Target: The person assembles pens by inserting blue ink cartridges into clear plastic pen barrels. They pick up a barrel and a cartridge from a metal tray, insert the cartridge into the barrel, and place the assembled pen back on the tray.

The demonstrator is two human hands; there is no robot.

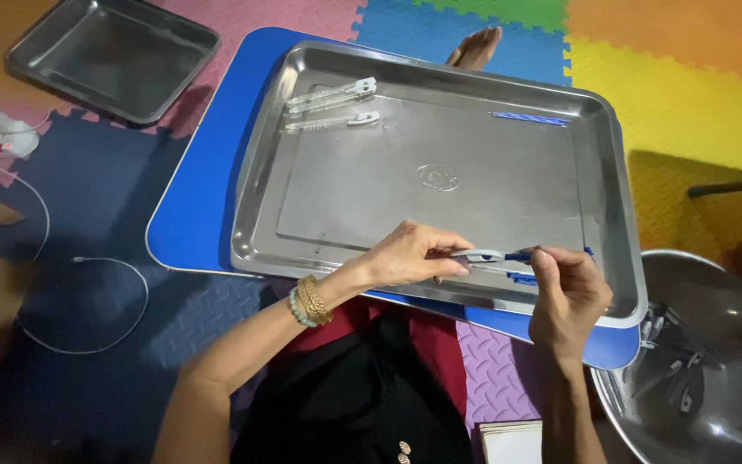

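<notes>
- Left hand (410,256) and right hand (567,288) both pinch one small pen-like piece (493,258), white-grey body with a blue end, just over the near rim of the steel tray (599,215).
- Left fingers grip the white end, right fingers the blue end; looks like the two halves are being joined or pulled apart, hard to tell at this blur.
- To do it well: keep both ends in line, push or pull straight along the axis, no bending.
- Two white pieces (332,107) lie at the tray's far left corner, a blue stick (530,119) at far right.
- Steel bowl (714,395) on the right holds more parts.
</notes>
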